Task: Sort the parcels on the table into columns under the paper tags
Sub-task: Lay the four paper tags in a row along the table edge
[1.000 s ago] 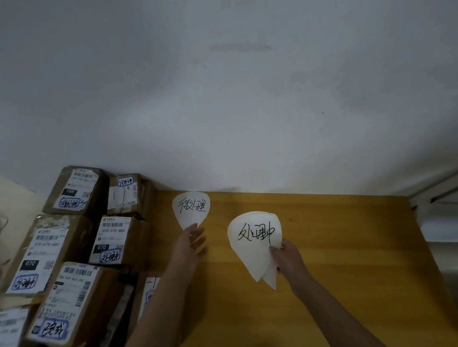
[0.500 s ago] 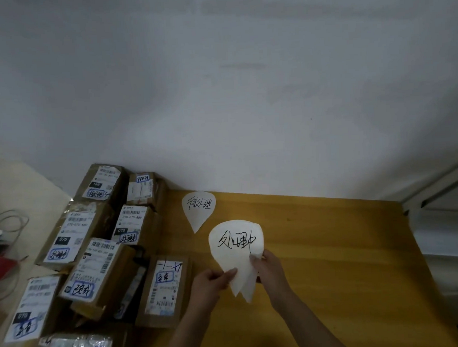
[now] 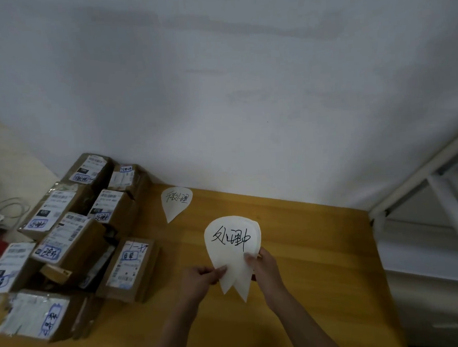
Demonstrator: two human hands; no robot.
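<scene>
My left hand and right hand each pinch a lower edge of the stack of paper tags, held over the middle of the table. The sheets look feather-light, floppy and likely to cling, so I'd slide the top one off by its pointed tail. The cardboard parcels heaped at the table's left look stiff, and I'd take them by opposite sides.

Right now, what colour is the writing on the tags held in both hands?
Black handwriting on white tags; the head view shows it best.
</scene>
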